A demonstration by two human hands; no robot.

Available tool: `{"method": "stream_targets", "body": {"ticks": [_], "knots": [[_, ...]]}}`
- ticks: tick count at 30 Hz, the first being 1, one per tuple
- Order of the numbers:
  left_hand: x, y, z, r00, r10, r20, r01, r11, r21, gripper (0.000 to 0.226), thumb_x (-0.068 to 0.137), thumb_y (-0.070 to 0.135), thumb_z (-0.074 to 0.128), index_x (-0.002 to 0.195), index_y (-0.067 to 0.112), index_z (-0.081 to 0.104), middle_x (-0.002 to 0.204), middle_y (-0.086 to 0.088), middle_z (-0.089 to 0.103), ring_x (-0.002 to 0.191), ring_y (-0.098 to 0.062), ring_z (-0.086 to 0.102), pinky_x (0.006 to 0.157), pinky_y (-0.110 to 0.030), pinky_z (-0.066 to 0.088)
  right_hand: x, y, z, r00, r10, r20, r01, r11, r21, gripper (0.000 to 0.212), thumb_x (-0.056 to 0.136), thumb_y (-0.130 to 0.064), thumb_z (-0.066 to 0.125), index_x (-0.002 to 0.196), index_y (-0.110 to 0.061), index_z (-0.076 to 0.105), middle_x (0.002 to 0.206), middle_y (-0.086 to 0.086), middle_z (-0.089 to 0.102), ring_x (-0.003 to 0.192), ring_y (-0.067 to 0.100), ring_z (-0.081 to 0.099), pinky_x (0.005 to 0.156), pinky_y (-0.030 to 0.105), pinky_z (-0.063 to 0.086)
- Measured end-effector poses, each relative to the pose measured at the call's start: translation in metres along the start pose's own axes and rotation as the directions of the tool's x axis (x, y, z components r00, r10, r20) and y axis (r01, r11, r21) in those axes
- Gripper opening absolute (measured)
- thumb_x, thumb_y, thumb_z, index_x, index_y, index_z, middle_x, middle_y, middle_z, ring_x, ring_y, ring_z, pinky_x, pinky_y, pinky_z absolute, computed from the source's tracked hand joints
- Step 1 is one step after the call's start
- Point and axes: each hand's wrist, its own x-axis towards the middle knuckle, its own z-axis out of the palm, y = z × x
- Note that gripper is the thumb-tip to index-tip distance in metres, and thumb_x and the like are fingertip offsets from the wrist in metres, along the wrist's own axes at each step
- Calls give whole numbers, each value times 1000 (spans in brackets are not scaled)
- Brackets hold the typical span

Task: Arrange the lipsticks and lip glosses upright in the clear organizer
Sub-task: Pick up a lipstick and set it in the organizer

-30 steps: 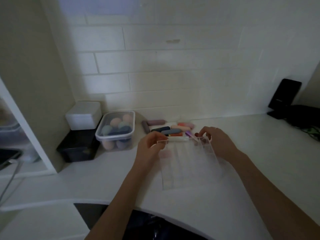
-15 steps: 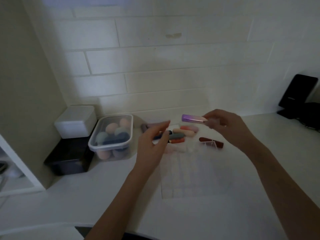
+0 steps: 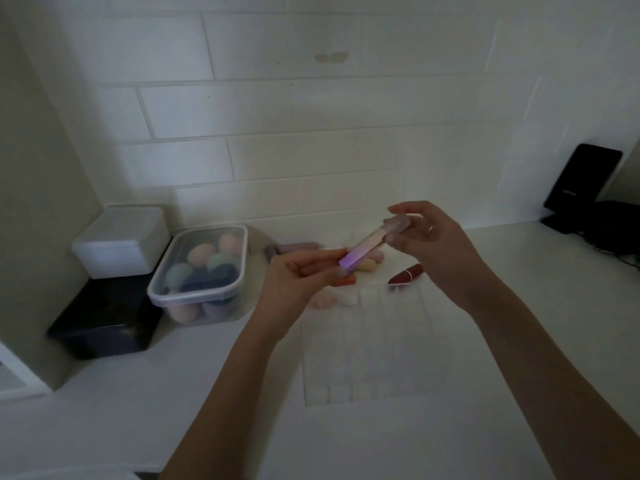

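Purple-tipped lip gloss tube [image 3: 360,250] held in air above far edge of clear organizer [image 3: 374,344], tilted, not upright. Right hand [image 3: 433,247] pinches its upper cap end; left hand [image 3: 294,282] fingers curled round its lower purple end. Organizer slots look empty, as far as dim view shows: nothing placed yet. Red lipstick [image 3: 405,276] lies flat on white surface [image 3: 519,306] at organizer's far edge; more lipsticks [image 3: 298,247] lie behind hands. Judgement: task barely begun, first tube not yet slotted.

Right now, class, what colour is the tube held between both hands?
Purple fading to clear pink: the lip gloss tube, head view.
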Motion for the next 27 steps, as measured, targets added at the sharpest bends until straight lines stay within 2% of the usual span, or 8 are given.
{"method": "stream_targets", "body": {"ticks": [2, 5, 9, 14, 19, 22, 24, 27], "knots": [[0, -4, -1, 1000, -3, -27, 3, 1000, -3, 26, 59, 0, 76, 84, 8, 77, 86, -12, 76, 88, -40, 71, 90, -54, 53, -1, 2, 5, 999, 51, 12, -52, 991, 124, 27, 83, -9, 66, 108, -20, 62, 100, 7, 72, 101, 17, 66, 87, 34, 51], [1, -8, -5, 1000, -7, -20, 7, 1000, 10, 33, 51, 4, 84, 84, 6, 77, 91, -16, 75, 93, -44, 68, 94, -60, 49, -5, -2, 14, 995, 87, 46, -96, 958, 269, 31, 83, -13, 63, 113, -16, 57, 101, 10, 70, 98, 24, 66, 84, 32, 57], [-1, -6, -9, 999, -27, 37, 25, 999, 38, 31, 64, 4, 74, 95, 1, 74, 94, -16, 75, 95, -39, 69, 94, -46, 53, -8, -14, 23, 998, 62, -24, -53, 962, 269, 36, 76, -13, 68, 109, -11, 53, 100, 15, 70, 89, 28, 67, 73, 37, 60], [2, -5, -19, 998, -53, 41, 55, 997, -52, 28, 75, -6, 60, 96, 11, 70, 82, 2, 78, 74, -11, 74, 66, -18, 57, -13, -29, 36, 995, -96, 16, 93, 983, 160, 21, 83, 4, 62, 88, -14, 52, 98, 14, 70, 91, 26, 71, 69, 38, 60], [-5, 0, -19, 987, -63, 148, 68, 997, -29, 34, 83, 13, 59, 116, 8, 63, 100, -2, 76, 91, -18, 72, 77, -22, 55, -16, -18, 50, 988, -150, 27, 148, 986, 72, 25, 83, 4, 63, 92, -17, 52, 103, 19, 61, 93, 37, 68, 77, 49, 58], [-4, -3, -22, 998, -8, 55, 11, 998, -58, 37, 78, 3, 66, 114, 12, 64, 104, -4, 75, 95, -20, 71, 78, -22, 55, -18, -17, 50, 992, -115, 41, 111, 989, 101, 28, 84, 2, 61, 103, -17, 53, 91, 12, 56, 85, 29, 69, 77, 41, 58], [-2, -3, -24, 999, -3, -44, -2, 994, -113, 31, 79, 2, 66, 107, 15, 65, 95, -1, 76, 90, -16, 71, 75, -20, 56, -18, -18, 48, 991, -85, 104, 88, 996, -24, 31, 81, 3, 62, 106, -15, 58, 83, 8, 54, 74, 21, 62, 72, 39, 57], [-1, 0, -24, 991, -12, -130, -14, 981, -194, 19, 84, -2, 57, 93, 14, 60, 83, 5, 76, 78, -8, 71, 71, -19, 57, -21, -19, 55, 969, 16, 246, 15, 992, -124, 38, 79, 6, 63, 111, -15, 60, 81, 6, 53, 75, 20, 60, 77, 47, 59]]}}
